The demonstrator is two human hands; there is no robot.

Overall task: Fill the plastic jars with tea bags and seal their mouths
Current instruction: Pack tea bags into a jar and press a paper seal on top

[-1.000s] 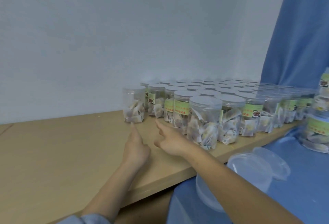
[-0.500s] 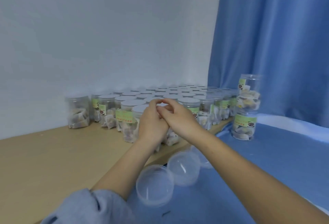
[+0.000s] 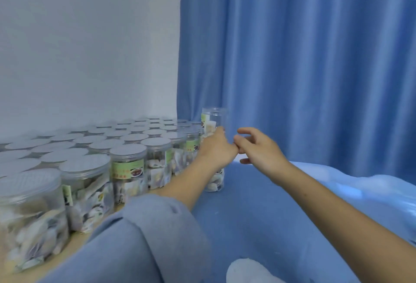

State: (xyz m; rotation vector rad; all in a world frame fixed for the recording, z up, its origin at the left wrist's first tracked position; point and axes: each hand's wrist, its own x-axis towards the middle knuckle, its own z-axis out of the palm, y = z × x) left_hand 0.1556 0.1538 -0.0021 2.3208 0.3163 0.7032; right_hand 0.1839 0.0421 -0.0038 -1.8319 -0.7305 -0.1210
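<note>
Reaching: L hand (image 3: 216, 147) at stacked jar (image 3: 213, 120)

A plain, pale grey-white painted wall (image 3: 90, 46) fills the upper left, smooth and evenly lit by soft, cool light. Beside it, from the middle to the right edge, hangs a long blue fabric curtain (image 3: 304, 57) in vertical folds (its sheen catches the light along the pleats). Below the curtain spreads a blue cloth-covered surface (image 3: 258, 215), rumpled and paler at the far right. A light wooden tabletop (image 3: 77, 243) shows at lower left.
</note>
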